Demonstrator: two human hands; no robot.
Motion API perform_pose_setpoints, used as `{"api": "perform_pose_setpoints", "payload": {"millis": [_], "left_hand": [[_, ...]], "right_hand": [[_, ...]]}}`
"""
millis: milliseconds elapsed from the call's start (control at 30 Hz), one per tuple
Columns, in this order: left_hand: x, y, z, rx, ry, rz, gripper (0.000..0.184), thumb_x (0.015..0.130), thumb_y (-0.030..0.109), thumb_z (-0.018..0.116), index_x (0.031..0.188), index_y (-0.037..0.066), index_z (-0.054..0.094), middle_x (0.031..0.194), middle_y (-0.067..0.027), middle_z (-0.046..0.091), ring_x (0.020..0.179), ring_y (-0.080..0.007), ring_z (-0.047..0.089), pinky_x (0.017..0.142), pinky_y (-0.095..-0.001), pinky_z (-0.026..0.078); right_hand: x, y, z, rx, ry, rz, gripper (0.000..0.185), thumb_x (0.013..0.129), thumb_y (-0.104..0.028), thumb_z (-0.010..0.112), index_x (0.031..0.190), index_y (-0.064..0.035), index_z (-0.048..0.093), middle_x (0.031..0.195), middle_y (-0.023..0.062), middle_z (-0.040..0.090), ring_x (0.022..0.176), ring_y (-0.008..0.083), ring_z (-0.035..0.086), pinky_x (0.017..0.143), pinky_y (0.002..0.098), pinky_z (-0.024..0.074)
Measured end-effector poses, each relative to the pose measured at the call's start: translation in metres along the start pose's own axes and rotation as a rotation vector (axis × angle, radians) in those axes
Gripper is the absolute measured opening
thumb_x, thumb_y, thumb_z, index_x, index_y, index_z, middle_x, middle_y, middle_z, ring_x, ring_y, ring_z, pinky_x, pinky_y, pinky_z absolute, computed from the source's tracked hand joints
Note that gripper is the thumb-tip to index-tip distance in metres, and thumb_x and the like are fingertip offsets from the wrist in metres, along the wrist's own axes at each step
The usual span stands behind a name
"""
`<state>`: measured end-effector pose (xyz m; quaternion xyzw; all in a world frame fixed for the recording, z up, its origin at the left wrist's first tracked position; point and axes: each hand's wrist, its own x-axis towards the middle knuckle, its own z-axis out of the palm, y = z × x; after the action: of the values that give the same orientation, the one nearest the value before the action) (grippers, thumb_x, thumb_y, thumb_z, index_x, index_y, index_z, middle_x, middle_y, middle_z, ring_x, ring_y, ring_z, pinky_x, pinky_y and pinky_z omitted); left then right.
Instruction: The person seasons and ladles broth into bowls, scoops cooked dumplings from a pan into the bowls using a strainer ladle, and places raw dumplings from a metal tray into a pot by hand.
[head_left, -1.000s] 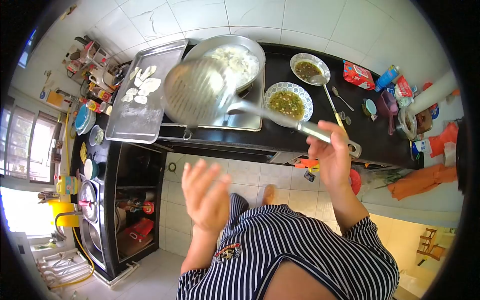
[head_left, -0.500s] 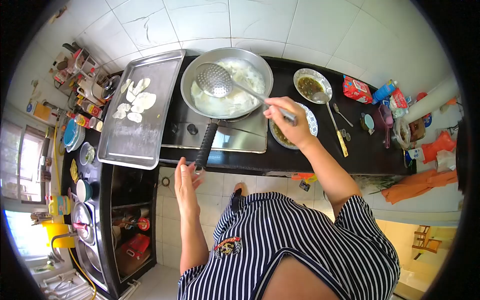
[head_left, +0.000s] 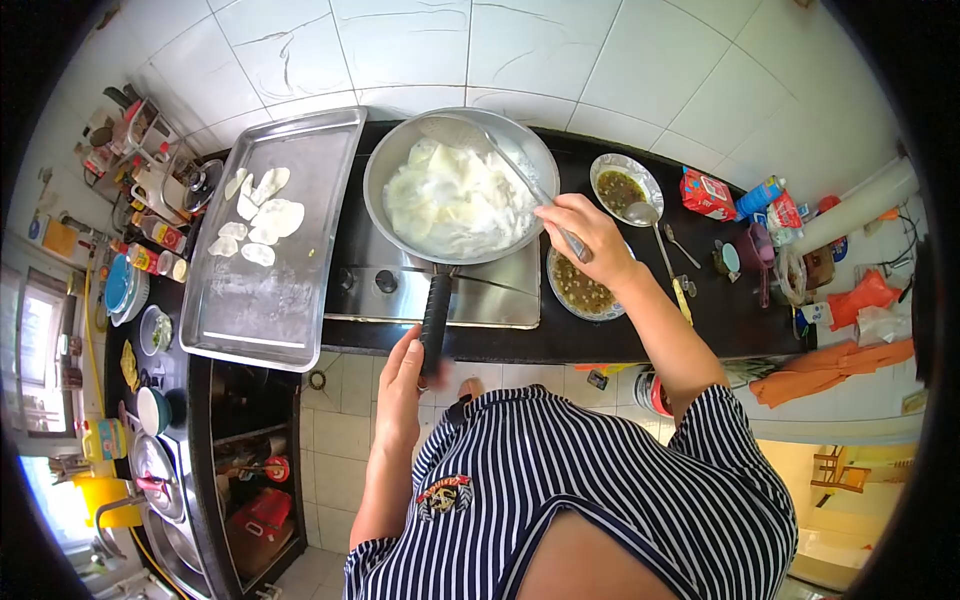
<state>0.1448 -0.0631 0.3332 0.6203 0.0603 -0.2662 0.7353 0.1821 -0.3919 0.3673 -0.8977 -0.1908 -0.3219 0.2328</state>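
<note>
My right hand (head_left: 590,240) is closed round the handle of a slotted ladle (head_left: 520,172), whose head is partly sunk at the back of the pan. Foamy liquid and pale flat dough pieces (head_left: 450,195) fill the wide metal pan (head_left: 376,180) on the stove. At the pan's black handle (head_left: 436,315) is my left hand (head_left: 402,375), its fingers against the lower end; how far they wrap round is partly hidden. Beside my right hand sits a patterned bowl of broth (head_left: 580,285).
A metal tray (head_left: 270,320) with several dough pieces lies left of the stove (head_left: 490,300). Behind on the right are a second broth bowl (head_left: 622,185) with a spoon, a red packet (head_left: 708,194) and a blue can (head_left: 760,197). A sink (head_left: 175,535) is at lower left.
The ladle has gone from above the pan down into its liquid at the back. My left hand has moved from below the pan handle up against it.
</note>
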Motion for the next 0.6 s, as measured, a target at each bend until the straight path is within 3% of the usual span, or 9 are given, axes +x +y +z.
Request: {"api": "perform_pose_setpoints", "payload": {"millis": [200, 600], "left_hand": [[0.0, 0.0, 0.007, -0.04, 0.033, -0.006, 0.049, 0.1, 0.04, 0.045, 0.135, 0.006, 0.05, 0.079, -0.0025, 0.063, 0.067, -0.0098, 0.057, 0.066, -0.0248, 0.045], [0.003, -0.007, 0.03, -0.113, 0.205, 0.047, 0.048, 0.099, 0.038, 0.047, 0.134, 0.006, 0.051, 0.078, -0.0034, 0.063, 0.066, -0.011, 0.057, 0.065, -0.0256, 0.046]], "right_hand": [[-0.003, 0.02, -0.006, -0.073, -0.094, -0.07, 0.034, 0.078, -0.002, 0.07, 0.109, -0.0121, 0.062, 0.097, 0.0099, 0.059, 0.077, 0.028, 0.064, 0.065, 0.0349, 0.0533], [-0.036, 0.004, -0.075, 0.165, -0.245, -0.099, 0.038, 0.076, 0.001, 0.072, 0.111, -0.0107, 0.063, 0.098, 0.0104, 0.059, 0.08, 0.0264, 0.064, 0.066, 0.0338, 0.0535]]}}
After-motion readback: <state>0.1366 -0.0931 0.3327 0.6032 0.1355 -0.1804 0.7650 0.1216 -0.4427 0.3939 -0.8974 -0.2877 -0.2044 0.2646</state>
